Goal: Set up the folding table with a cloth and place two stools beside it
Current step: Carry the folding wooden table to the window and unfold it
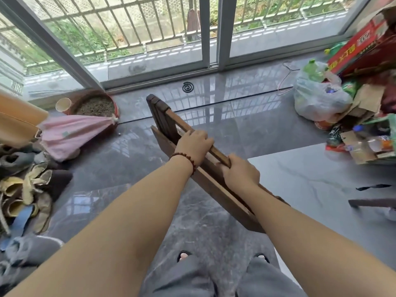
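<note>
A dark wooden folding table (165, 116) is folded flat and held on edge above the grey floor, running from the upper middle down to the right. My left hand (194, 144), with a bead bracelet at the wrist, grips its top rail. My right hand (241, 173) grips the same rail just behind the left. A pink cloth (70, 133) lies bunched on the floor at the left. A dark wooden piece (372, 203), perhaps a stool part, shows at the right edge.
Sliding glass doors (212, 33) close off the far side. A round pan of litter (96, 106) and a paper cup (63, 104) stand at the left. Slippers (27, 194) pile at the left edge. Bags and boxes (347, 99) crowd the right. A mosquito coil (188, 87) lies by the door.
</note>
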